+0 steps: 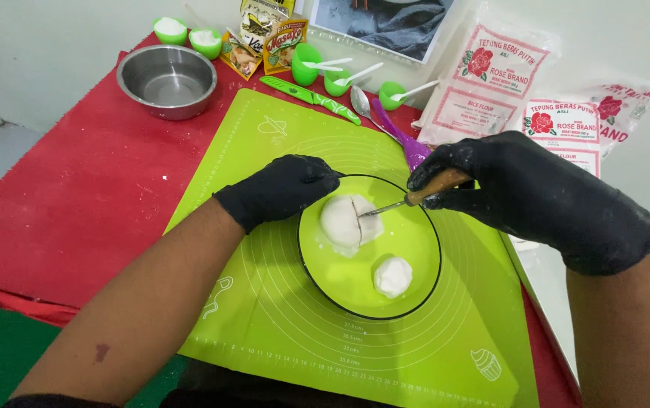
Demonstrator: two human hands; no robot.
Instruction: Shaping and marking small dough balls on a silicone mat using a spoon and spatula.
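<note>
Dough ball (346, 221), white and rounded, lies on the lime-green plate (415, 249) atop the green silicone mat (264, 227), scored by one dark line; a smaller dough lump (393, 276) lies nearby. Knife blade (382, 208) is thin, its tip hard to make out. Left hand (283, 189), black-gloved, curls fingers against the ball's edge. Right hand (525, 189) pinches the wooden handle (436, 185), wrist raised.
</note>
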